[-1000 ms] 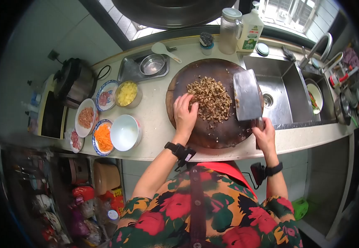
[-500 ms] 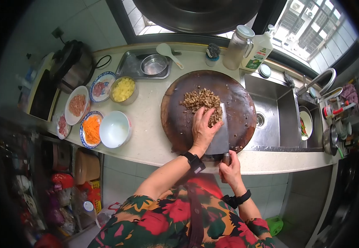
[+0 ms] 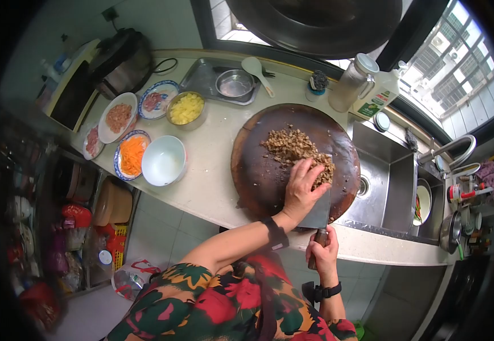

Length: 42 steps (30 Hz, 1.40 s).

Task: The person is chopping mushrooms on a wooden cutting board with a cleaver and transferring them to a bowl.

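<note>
A pile of finely chopped brown food (image 3: 289, 143), perhaps mushroom, lies on the round dark wooden chopping board (image 3: 252, 176). My left hand (image 3: 301, 194) rests over the near right end of the pile, fingers spread and slightly curved against the bits. My right hand (image 3: 326, 257) wraps round the wooden handle of a cleaver (image 3: 318, 215). The broad blade lies flat on the board beside and partly beneath my left hand, and some of the chopped bits sit at its far end.
Left of the board stand a white bowl (image 3: 164, 161), shredded orange carrot (image 3: 132, 154), diced yellow food (image 3: 186, 108) and plates of raw meat (image 3: 119, 118). A metal tray (image 3: 198, 75) lies behind. The steel sink (image 3: 380, 170) is at the right, with a glass jug (image 3: 351, 85) near it.
My left hand and the cleaver have moved a little toward the board's near right edge, and the pile now stretches further that way. The whole view has turned slightly.
</note>
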Motion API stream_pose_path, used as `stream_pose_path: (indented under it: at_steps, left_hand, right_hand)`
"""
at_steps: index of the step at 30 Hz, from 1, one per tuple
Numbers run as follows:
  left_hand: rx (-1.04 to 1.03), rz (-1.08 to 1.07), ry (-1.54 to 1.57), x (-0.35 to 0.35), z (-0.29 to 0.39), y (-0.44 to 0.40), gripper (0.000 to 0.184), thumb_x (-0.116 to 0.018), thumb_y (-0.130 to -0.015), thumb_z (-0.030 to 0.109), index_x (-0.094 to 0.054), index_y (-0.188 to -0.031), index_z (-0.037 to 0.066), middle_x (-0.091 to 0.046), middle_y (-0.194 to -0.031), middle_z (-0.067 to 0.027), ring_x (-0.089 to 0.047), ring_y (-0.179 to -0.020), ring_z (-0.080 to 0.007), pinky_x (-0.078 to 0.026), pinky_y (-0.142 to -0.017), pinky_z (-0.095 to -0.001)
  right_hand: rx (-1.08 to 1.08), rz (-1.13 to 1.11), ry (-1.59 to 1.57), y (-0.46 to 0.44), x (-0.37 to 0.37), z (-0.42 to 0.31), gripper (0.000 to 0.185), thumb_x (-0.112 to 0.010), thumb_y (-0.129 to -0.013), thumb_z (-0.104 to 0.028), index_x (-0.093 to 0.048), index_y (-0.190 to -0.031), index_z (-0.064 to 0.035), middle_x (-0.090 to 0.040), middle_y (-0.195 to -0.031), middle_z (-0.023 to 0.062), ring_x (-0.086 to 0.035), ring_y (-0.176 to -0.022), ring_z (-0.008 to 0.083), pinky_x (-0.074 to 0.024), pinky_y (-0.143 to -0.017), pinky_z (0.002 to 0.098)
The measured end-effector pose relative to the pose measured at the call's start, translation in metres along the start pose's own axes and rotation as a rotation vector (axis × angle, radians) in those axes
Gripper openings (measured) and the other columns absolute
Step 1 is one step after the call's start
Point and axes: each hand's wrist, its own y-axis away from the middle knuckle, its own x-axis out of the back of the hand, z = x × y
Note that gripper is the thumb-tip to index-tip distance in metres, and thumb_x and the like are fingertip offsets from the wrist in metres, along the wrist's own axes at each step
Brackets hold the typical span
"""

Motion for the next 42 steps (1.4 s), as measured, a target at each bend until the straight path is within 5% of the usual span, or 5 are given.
stream_pose_path:
  at_steps: [13,23,29,37,42]
  left_hand:
    - [-0.035,0.12,-0.073,0.109,-0.012,-0.005,0.044,-0.072,-0.072,0.018,-0.055,-0.111,0.006,-0.045,-0.121,-0.0189,-0.042,-0.114,-0.0383,-0.037,-0.096,-0.0438]
    - [0.263,0.223,-0.307,0.266,-0.105,-0.001,0.04,-0.071,-0.071,0.024,-0.06,-0.103,0.003,-0.052,-0.112,-0.0193,-0.047,-0.105,-0.0358,-0.038,-0.092,-0.0427]
    - [0.543,0.138,0.056,0.302,-0.152,-0.012,0.044,-0.062,-0.079,0.037,-0.06,-0.104,0.001,-0.052,-0.114,-0.0231,-0.046,-0.111,-0.0365,-0.035,-0.096,-0.0392]
    - [0.114,-0.245,-0.315,0.316,-0.143,-0.007,0.034,-0.062,-0.079,0.031,-0.061,-0.106,0.01,-0.053,-0.119,-0.014,-0.041,-0.12,-0.0344,-0.026,-0.103,-0.0513]
    - [-0.155,-0.403,-0.278,0.31,-0.168,-0.013,0.021,-0.058,-0.082,0.02,-0.065,-0.1,0.013,-0.057,-0.104,-0.0053,-0.046,-0.113,-0.0245,-0.023,-0.103,-0.0572]
  right_hand:
    - [0.029,-0.119,0.028,0.013,-0.093,-0.005,0.043,-0.05,-0.071,0.005,-0.039,-0.111,-0.0032,-0.049,-0.075,0.0075,-0.049,-0.042,0.0139,-0.0429,-0.034,0.0256]
    - [-0.26,-0.453,0.011,-0.012,-0.242,-0.012,0.029,-0.056,-0.074,-0.001,-0.045,-0.1,-0.0036,-0.053,-0.068,0.0048,-0.052,-0.044,0.0136,-0.041,-0.035,0.0256]
    - [-0.435,-0.405,-0.014,-0.028,-0.29,-0.03,0.017,-0.053,-0.074,-0.004,-0.046,-0.09,-0.0025,-0.054,-0.069,0.0072,-0.052,-0.045,0.0132,-0.0426,-0.036,0.0266]
    - [-0.498,-0.33,-0.001,-0.036,-0.307,-0.042,0.013,-0.054,-0.075,-0.005,-0.047,-0.086,-0.0029,-0.053,-0.07,0.0074,-0.053,-0.047,0.0136,-0.043,-0.037,0.0267]
    - [-0.507,-0.341,0.022,-0.038,-0.303,-0.042,0.015,-0.054,-0.074,-0.005,-0.046,-0.087,-0.0042,-0.052,-0.068,0.0063,-0.052,-0.045,0.0134,-0.0412,-0.036,0.0261]
